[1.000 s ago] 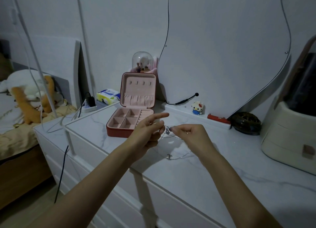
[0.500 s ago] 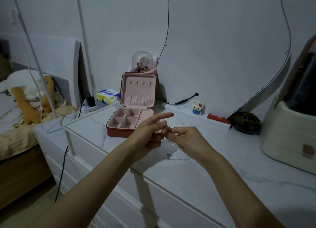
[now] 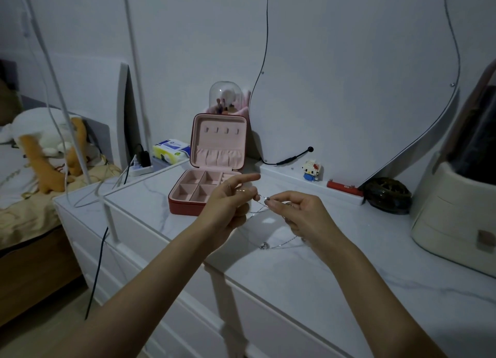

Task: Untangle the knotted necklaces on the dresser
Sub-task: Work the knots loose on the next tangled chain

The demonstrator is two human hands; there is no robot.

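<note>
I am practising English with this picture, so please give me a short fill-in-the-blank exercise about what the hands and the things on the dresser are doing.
1. Both hands, the left hand and the right hand, pinch a thin silver ____.
2. The lid of the pink jewelry box stands ____.
3. The pendant hangs low, close to the marble top of the ____.
4. The left hand's index finger is held ____, not curled.

Missing words: necklace; open; dresser; straight
</note>
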